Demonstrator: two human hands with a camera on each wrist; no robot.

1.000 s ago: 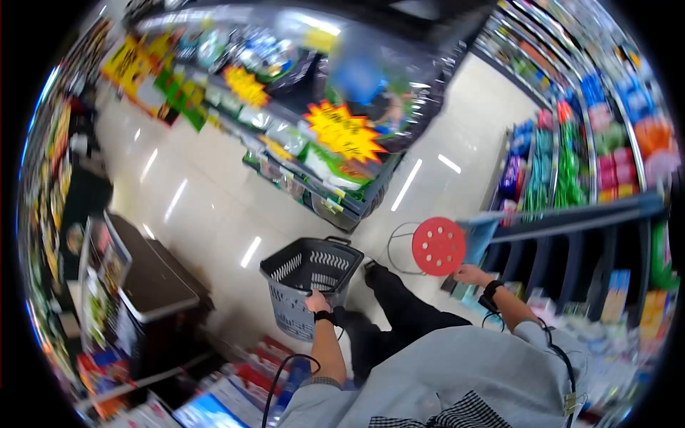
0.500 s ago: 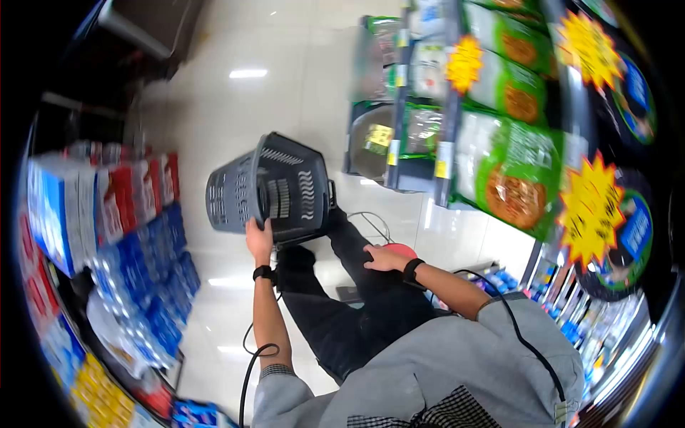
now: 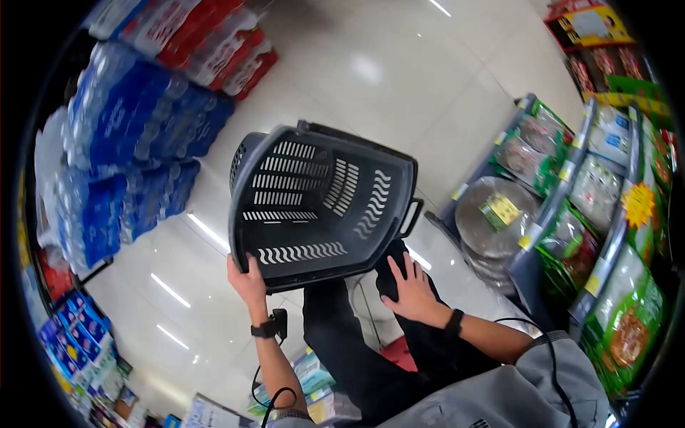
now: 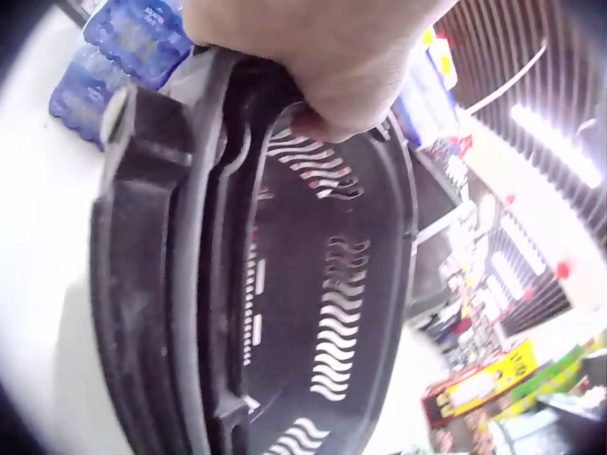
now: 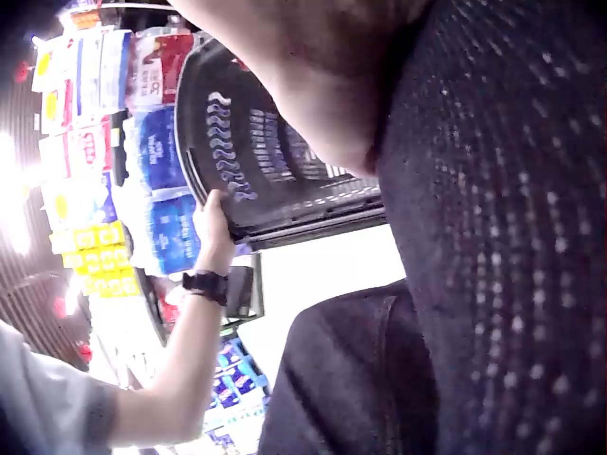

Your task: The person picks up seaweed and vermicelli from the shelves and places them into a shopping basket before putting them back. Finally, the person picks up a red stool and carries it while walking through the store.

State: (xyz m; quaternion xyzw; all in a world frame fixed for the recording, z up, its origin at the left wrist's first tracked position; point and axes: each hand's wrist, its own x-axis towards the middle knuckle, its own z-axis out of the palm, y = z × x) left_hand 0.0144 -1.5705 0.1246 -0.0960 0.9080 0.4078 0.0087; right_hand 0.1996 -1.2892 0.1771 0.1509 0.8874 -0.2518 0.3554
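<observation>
A dark grey plastic shopping basket (image 3: 357, 235), its walls cut with slots, is tilted so its inside faces up toward me; nothing lies in it. My left hand (image 3: 247, 282) grips the rim at the near left corner, thumb over the inner side. In the left wrist view the hand (image 4: 313, 66) is curled over the rim of the basket (image 4: 303, 237). With fingers spread, my right hand (image 3: 415, 291) rests on the knee of my dark trousers (image 3: 389, 267), to the right of the basket. The right wrist view shows this hand (image 5: 313, 85) on the trouser cloth.
Stacked blue-wrapped bottle packs (image 3: 128, 107) and red packs (image 3: 200, 43) stand at the left. On the right is a shelf rack with bagged goods (image 3: 621, 342) and round flat packages (image 3: 496, 217). A red stool seat (image 3: 399, 353) shows beneath me. Shiny floor tiles (image 3: 371, 71) lie ahead.
The view has turned left and I now appear seated over the red stool. The basket has come nearer and tilted toward me, still in my left hand. My right hand has moved from the stool onto my knee.
</observation>
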